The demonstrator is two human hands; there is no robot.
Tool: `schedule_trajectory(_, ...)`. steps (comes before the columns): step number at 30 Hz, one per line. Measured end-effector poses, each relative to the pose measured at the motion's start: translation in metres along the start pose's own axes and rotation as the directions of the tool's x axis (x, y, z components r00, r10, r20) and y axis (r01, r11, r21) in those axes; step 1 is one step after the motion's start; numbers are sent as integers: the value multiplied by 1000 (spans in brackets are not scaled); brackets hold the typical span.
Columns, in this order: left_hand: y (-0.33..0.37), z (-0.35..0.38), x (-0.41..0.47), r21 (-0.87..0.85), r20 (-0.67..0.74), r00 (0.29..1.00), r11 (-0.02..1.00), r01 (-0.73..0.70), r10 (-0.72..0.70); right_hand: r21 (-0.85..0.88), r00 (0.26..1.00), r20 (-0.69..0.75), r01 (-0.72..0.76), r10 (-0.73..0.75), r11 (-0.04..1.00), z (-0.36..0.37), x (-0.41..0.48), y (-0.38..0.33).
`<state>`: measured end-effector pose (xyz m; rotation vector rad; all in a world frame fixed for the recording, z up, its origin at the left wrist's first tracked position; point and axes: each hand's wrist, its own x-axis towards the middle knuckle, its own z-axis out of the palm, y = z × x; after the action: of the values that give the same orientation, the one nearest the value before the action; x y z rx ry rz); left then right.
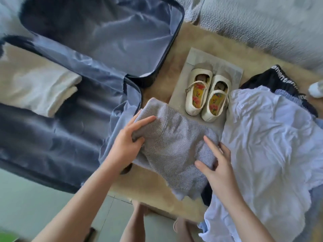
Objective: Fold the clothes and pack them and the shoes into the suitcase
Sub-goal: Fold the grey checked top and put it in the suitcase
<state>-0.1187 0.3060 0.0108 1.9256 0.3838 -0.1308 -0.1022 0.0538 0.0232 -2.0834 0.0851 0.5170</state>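
Head view, from largest to smallest. The suitcase point(43, 145) lies open on the left, with a folded cream garment point(43, 89) already in its near half. A tan rug point(153, 182) carries everything else. A rumpled pale shirt point(271, 137) spreads on the right, just beside the striped garment point(174, 145), which sits partly folded at the suitcase's edge. The shoes point(206, 96) stand paired on a grey pad point(201, 56) just beyond it.

The left hand point(127, 140) grips the garment's folded left end, thumb above and fingers curled beneath. The right hand point(216, 165) rests on its right edge, fingers straight and apart.

The cloth looks light, soft and limp, so it would likely sag or unfold if lifted by one corner. It is better taken from both ends with support underneath. The shoes seem stiff and easy to grasp together.
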Motion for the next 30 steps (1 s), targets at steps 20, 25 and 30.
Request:
schedule_trajectory(20,-124,-364,90,383,-443,896,911,150,38,101,937,125,314,-325,944,342,99,-229)
schedule_trajectory(25,-165,-380,109,609,-452,888,697,379,-88,-416,922,373,264,-101,870,390,124,-223)
schedule_trajectory(30,-186,-358,120,641,-312,944,709,294,-109,-602,803,449,596,-392,531,394,139,-213)
